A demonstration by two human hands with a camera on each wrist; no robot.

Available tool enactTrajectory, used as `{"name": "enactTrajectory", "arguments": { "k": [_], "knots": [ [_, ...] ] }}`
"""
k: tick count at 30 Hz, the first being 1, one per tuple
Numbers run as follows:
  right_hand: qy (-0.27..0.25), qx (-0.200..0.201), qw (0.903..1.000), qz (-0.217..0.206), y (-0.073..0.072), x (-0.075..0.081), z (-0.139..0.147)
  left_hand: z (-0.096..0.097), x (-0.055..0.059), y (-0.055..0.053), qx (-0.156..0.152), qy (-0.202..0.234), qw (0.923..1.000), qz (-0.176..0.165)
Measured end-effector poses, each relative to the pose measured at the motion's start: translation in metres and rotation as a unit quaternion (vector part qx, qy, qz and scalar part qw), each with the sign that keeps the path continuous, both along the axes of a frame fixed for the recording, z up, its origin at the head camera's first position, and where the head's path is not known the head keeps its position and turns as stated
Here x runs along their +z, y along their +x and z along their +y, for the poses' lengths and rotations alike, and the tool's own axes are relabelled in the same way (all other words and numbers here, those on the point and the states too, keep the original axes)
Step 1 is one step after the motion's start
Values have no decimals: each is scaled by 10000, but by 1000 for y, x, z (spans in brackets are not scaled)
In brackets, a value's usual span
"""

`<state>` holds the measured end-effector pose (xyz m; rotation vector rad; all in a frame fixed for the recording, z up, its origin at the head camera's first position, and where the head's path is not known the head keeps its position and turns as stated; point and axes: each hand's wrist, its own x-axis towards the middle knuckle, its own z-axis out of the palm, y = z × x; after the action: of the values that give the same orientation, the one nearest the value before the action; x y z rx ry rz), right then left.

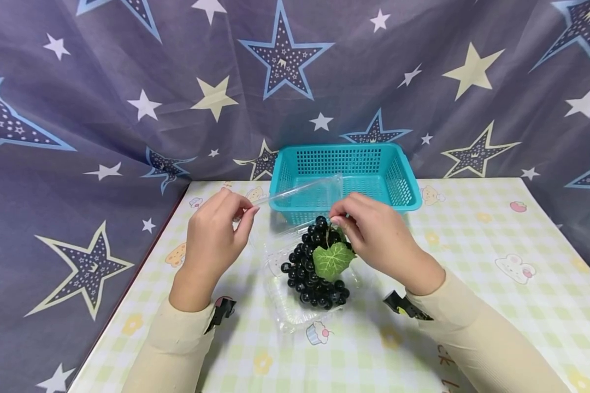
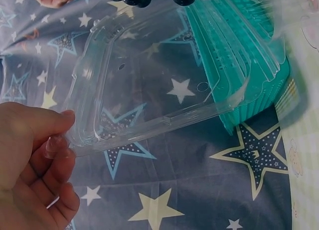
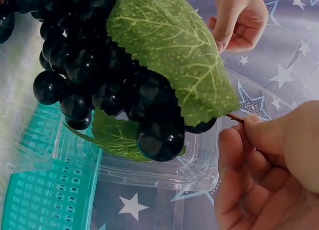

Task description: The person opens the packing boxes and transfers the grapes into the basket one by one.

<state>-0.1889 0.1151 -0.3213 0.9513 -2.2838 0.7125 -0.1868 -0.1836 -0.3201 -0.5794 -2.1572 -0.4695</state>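
Between finger and thumb, my left hand (image 1: 218,232) pinches the edge of the raised lid of a clear plastic clamshell box (image 2: 134,135). My right hand (image 1: 376,234) pinches the thin brown stem (image 3: 235,118) of a bunch of black grapes (image 1: 307,267) with green leaves (image 1: 331,261). In the head view the bunch overlaps the box's clear base (image 1: 290,319), which lies on the table. The raised lid slants up behind the grapes, toward the basket. In the right wrist view a large leaf (image 3: 174,50) covers part of the grapes.
A turquoise plastic basket (image 1: 410,188) with perforated sides stands at the back of the table, behind the box. The table has a checked, cartoon-printed cover (image 1: 472,305). A dark curtain with stars (image 1: 349,71) hangs behind and to the left.
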Motion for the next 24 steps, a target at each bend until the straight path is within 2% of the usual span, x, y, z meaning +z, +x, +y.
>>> {"name": "enactTrajectory", "arguments": {
  "k": [24],
  "knots": [
    [-43,74,9998,199,-1,11,-2,-1,-1,-1,-3,-102,9999,-76]
  ]
}}
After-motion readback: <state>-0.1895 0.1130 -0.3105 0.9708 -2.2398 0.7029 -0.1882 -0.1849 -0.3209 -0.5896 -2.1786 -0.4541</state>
